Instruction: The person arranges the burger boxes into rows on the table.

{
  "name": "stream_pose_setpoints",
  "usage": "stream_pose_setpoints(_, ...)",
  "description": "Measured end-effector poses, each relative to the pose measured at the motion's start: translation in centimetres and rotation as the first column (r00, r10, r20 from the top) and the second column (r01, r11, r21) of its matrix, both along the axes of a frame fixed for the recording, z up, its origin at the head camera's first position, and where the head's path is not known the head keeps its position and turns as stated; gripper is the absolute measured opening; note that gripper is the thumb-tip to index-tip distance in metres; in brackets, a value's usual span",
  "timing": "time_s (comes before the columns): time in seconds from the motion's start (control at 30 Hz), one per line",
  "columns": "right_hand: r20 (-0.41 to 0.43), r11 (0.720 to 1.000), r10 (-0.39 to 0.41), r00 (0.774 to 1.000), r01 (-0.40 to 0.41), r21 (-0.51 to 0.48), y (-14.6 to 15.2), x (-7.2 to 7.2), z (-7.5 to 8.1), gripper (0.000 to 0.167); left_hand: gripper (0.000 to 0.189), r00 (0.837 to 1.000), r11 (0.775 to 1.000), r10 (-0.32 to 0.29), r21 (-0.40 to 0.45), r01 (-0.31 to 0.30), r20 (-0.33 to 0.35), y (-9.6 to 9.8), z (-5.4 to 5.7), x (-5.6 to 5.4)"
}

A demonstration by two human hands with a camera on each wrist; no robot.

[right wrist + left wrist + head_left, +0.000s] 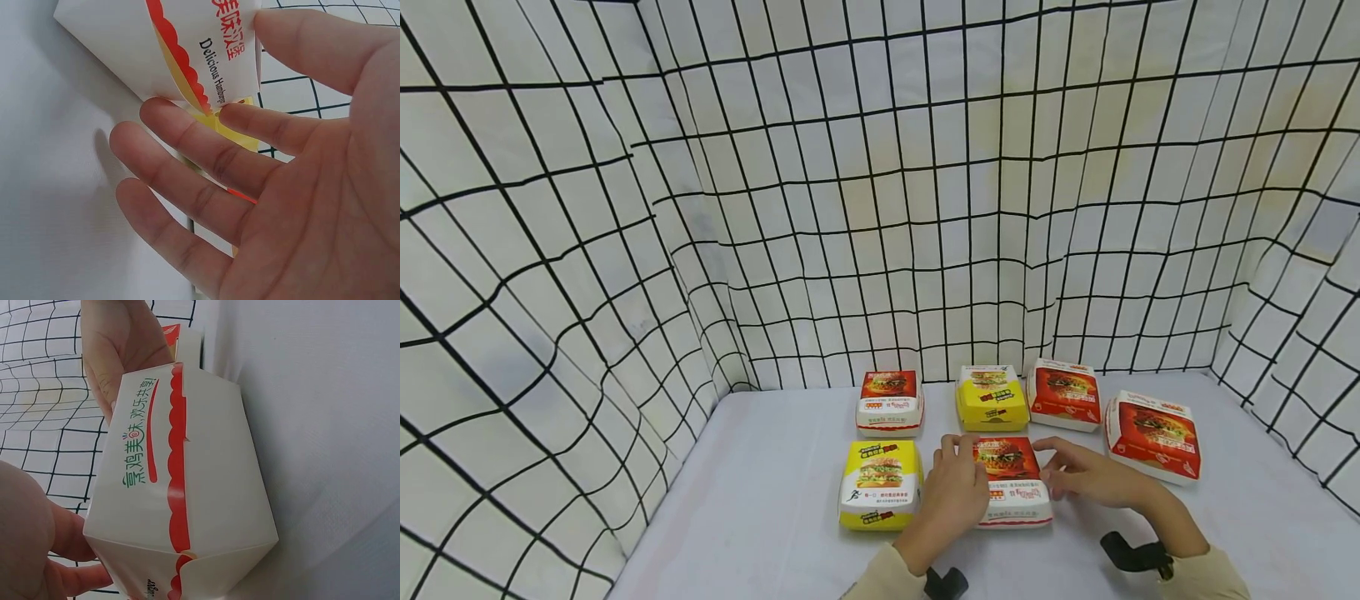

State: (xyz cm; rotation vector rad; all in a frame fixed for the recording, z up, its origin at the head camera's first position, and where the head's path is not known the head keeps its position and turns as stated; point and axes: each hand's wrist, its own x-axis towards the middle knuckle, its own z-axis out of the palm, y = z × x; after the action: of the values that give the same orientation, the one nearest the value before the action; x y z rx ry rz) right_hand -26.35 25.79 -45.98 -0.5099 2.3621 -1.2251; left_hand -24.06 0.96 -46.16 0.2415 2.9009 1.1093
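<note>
A red-and-white burger box [1013, 493] lies on the table between my two hands. My left hand [951, 496] is at its left side, with fingertips by the edge of the lid. At the opposite side is my right hand [1086, 473]; in the right wrist view its thumb and forefinger touch the box's edge and corner, while the other fingers extend loosely. The left wrist view shows the box's white front wall [215, 469] with a red scalloped flap. Just left of my left hand sits a yellow-and-white burger box [880, 483].
Behind stand a red-and-white box [890, 404], a yellow box [992, 400] and a red box [1064, 395]. Another red box [1153, 437] sits beyond my right hand, turned at an angle. White walls with black netting [880, 208] enclose the white-covered table [737, 500].
</note>
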Motion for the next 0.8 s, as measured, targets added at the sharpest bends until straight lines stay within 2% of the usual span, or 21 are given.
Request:
stream_pose_setpoints(0.2,-0.022,0.999,-0.026,0.999,0.027,0.04,0.1,0.1,0.1,0.058,0.045,1.0,1.0,-0.007,0.015,0.007,-0.003,-0.1,0.1,0.0)
stream_pose_setpoints(0.47,-0.029,0.998,-0.035,0.999,0.036,0.046,0.2,0.1,0.1,0.057,0.044,1.0,1.0,-0.014,0.019,0.014,-0.022,-0.2,0.6,0.2)
stream_pose_setpoints(0.63,-0.039,0.998,-0.043,0.998,0.045,0.052,0.3,0.0,0.1,0.056,0.045,0.999,1.0,-0.023,-0.001,0.023,-0.048,-0.2,0.8,0.4)
stream_pose_setpoints(0.8,-0.053,0.996,-0.066,0.996,0.069,0.057,0.5,-0.2,0.0,0.056,0.045,0.996,0.999,-0.037,0.001,0.037,-0.084,-0.3,1.6,0.8)
